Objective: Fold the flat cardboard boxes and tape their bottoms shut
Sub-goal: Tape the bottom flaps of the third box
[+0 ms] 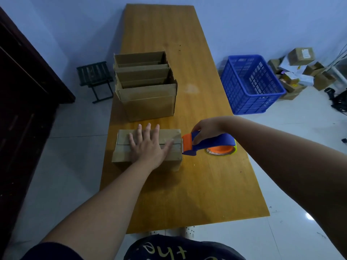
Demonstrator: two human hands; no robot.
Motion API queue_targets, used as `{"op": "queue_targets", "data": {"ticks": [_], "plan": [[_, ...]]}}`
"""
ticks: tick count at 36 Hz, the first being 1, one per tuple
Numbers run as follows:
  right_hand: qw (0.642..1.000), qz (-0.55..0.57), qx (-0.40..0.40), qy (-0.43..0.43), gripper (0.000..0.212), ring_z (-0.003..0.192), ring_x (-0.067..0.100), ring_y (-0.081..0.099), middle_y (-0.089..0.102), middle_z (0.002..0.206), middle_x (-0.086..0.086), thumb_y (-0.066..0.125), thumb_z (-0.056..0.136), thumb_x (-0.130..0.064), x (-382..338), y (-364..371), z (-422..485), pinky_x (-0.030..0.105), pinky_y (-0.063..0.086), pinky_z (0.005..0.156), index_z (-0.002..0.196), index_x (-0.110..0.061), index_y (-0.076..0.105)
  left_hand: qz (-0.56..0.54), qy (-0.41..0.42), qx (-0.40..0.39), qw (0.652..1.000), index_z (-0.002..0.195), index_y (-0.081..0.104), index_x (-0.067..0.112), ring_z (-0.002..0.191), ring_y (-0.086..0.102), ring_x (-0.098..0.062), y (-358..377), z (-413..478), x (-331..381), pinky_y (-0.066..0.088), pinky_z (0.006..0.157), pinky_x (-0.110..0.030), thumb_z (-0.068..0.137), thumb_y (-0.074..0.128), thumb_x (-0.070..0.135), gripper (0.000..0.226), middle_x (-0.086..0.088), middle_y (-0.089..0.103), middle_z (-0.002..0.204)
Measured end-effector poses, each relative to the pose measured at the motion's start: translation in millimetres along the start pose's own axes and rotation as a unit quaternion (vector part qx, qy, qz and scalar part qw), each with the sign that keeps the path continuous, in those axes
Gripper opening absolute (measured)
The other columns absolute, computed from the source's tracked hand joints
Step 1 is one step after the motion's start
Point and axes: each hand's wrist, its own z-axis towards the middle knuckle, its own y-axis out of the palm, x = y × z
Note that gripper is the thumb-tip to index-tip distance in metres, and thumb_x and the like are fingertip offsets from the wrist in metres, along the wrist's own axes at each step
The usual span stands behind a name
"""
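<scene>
Two bare forearms stretched forward over a dark shirt point(178, 248) with pale lettering and across the near end of a long wooden table point(197, 194). The left hand point(148, 147) lay flat with its fingers spread wide, pressing on the closed flaps of a small cardboard box point(122, 147) that sat close to the table's left edge, about midway along it. The seam between the two flaps ran left to right beneath the palm. Whether tape already covered that seam could not be told. The right hand point(206, 131) gripped the blue handle of a tape dispenser point(210, 142), fingers curled over it from above. The dispenser's orange head touched the right end of the box at the seam, and its tape roll point(221, 150) sat low, just above the tabletop. Farther along the table stood two open boxes point(150, 106), one directly behind the other and touching, their top flaps upright. On the pale tiled floor to the right of the table stood a blue plastic crate point(251, 85), and beyond it a heap of parcels point(300, 72) lay against the wall. To the left, a dark folding stool point(95, 77) stood near the wall, beside a dark wooden cabinet point(22, 91).
</scene>
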Motion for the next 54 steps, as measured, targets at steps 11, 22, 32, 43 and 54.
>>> {"op": "queue_targets", "data": {"ticks": [11,22,32,43,54], "plan": [[0.994,-0.004,-0.095,0.054,0.041,0.088,0.021,0.057,0.060,0.097,0.002,0.055,0.089,-0.060,-14,-14,13,0.036,0.046,0.079,0.097,-0.020,0.055,0.007,0.003,-0.010,1.000,0.152,0.000,0.030,0.146,-0.013,-0.026,-2,-1,0,-0.010,0.113,-0.054,0.075,0.008,0.085,0.095,0.001,-0.002,0.161],[0.988,-0.010,-0.131,0.079,0.046,0.089,0.021,0.057,0.060,0.099,0.003,0.064,0.080,-0.063,-19,-17,17,0.032,0.046,0.070,0.094,-0.021,0.053,0.009,0.006,0.014,1.000,0.152,0.005,0.030,0.147,-0.008,-0.028,1,-2,0,-0.006,0.115,-0.055,0.077,0.009,0.084,0.093,0.000,0.004,0.161],[0.986,-0.117,-0.071,0.099,0.052,0.098,0.029,0.056,0.057,0.111,0.010,0.066,0.082,-0.054,-21,16,33,0.041,0.046,0.083,0.113,-0.015,0.050,0.006,0.006,-0.003,1.000,0.152,0.004,0.030,0.147,-0.010,-0.027,-4,-3,1,-0.007,0.116,-0.055,0.079,0.013,0.082,0.090,0.000,0.001,0.161],[0.991,0.010,0.033,0.130,0.061,0.100,0.027,0.056,0.059,0.110,0.007,0.052,0.087,-0.062,13,59,41,0.041,0.048,0.091,0.124,-0.014,0.055,0.015,0.002,-0.008,1.000,0.152,0.002,0.029,0.147,-0.011,-0.028,-6,-4,2,-0.007,0.115,-0.054,0.082,0.015,0.081,0.088,-0.001,0.001,0.161],[0.953,0.155,0.220,0.140,0.059,0.080,0.020,0.056,0.053,0.086,0.001,0.045,0.088,-0.070,8,51,22,0.032,0.045,0.060,0.125,-0.024,0.043,0.029,0.139,0.016,0.990,0.151,-0.006,0.036,0.147,-0.012,-0.026,-9,-7,11,-0.012,0.113,-0.050,0.099,0.025,0.052,0.062,0.000,-0.007,0.161]]}}
